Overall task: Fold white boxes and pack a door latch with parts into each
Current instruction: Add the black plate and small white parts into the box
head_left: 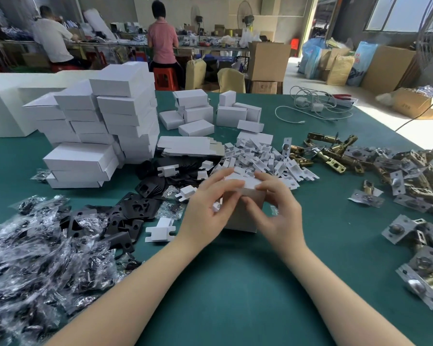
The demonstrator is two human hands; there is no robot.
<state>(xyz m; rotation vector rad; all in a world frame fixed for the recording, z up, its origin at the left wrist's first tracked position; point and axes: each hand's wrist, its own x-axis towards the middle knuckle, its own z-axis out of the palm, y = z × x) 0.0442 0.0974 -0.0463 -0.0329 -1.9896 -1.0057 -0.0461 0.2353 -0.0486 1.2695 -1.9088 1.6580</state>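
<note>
Both hands, left hand [210,206] and right hand [276,208], have fingers curled round a half-folded white box [245,208] on the table [235,283], just in front of the insert pile [260,158], probably steadying it to tuck the flap.

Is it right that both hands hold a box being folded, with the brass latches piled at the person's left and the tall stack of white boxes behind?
Not quite. The head view shows both hands, left hand and right hand, on the box, but the brass latches lie at the right. The stack of white boxes stands behind.
</note>
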